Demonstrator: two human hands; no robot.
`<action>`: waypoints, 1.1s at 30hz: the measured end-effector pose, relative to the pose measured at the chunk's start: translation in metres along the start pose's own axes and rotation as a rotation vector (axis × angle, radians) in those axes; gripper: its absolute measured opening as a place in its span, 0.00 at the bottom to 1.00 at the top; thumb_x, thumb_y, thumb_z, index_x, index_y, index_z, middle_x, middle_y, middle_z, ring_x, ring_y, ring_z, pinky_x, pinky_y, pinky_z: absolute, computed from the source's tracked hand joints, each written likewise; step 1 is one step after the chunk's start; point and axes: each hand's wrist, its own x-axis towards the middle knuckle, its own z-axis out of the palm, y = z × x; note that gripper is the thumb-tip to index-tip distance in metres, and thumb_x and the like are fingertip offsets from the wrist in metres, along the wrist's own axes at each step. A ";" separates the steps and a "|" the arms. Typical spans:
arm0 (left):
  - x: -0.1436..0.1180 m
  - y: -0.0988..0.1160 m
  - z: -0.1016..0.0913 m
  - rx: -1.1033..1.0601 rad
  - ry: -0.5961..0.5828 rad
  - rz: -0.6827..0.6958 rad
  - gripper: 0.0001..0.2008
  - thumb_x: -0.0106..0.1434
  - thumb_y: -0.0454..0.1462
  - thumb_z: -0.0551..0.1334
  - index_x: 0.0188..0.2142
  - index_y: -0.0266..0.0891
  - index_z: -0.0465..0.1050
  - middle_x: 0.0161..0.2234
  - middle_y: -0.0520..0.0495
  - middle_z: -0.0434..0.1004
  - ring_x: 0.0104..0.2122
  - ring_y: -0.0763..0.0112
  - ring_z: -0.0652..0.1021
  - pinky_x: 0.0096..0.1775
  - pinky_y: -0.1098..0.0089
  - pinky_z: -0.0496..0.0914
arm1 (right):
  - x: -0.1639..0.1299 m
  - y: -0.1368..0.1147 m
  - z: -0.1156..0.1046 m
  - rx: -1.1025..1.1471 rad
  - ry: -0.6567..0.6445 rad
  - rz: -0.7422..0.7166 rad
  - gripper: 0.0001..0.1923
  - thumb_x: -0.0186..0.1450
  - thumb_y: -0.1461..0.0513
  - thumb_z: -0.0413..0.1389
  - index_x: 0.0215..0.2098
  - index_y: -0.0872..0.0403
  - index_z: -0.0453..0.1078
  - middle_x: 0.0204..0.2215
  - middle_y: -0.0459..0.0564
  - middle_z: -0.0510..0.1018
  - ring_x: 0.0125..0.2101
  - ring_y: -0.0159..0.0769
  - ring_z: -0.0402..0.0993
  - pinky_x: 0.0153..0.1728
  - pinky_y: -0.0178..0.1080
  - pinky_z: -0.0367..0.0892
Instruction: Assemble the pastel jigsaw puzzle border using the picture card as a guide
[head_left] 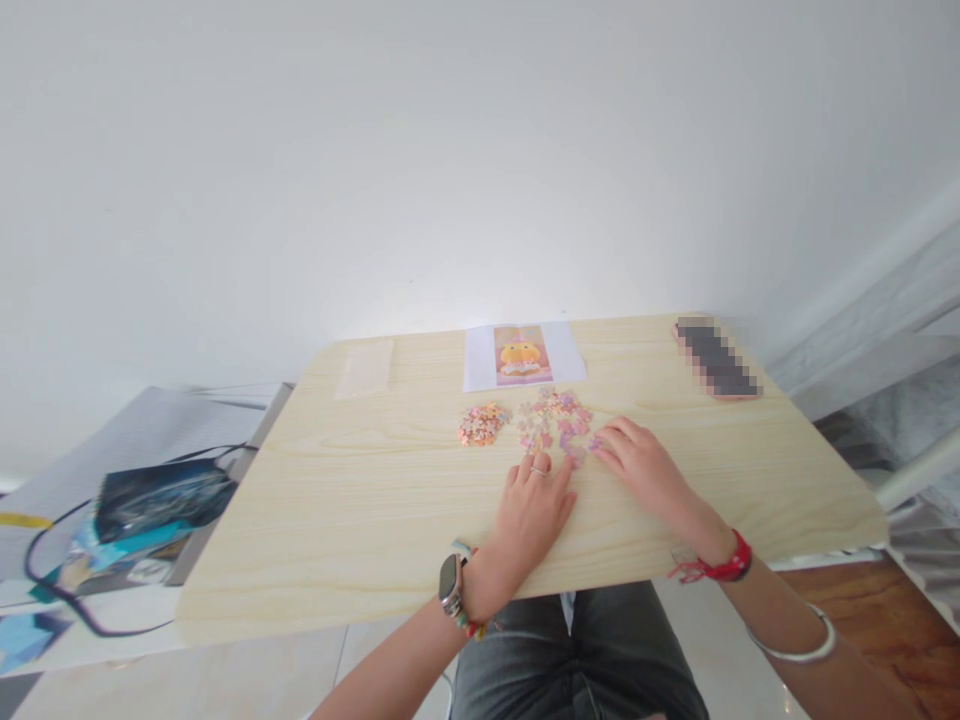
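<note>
a person's left hand (534, 505) and right hand (643, 465) lie flat, fingers spread and gripping nothing, on a pale wooden worktop (360, 500) at centre frame, fingertips touching a scatter of small pastel puzzle pieces (556, 418). a tighter orange heap of pieces (481, 424) sits just left of the scatter, below a printed reference picture (522, 355) at the worktop's far edge, with a phone (716, 357) at upper right. the work looks to be at the sorting stage, and picking out single pieces would call for a fine fingertip pinch.
</note>
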 end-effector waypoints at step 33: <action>-0.016 -0.041 -0.011 0.111 0.222 -0.077 0.23 0.60 0.38 0.56 0.56 0.41 0.57 0.48 0.38 0.63 0.48 0.56 0.67 0.42 0.58 0.68 | 0.090 0.016 0.006 0.238 -0.051 -0.069 0.08 0.62 0.65 0.51 0.34 0.54 0.73 0.32 0.50 0.72 0.35 0.36 0.69 0.39 0.39 0.65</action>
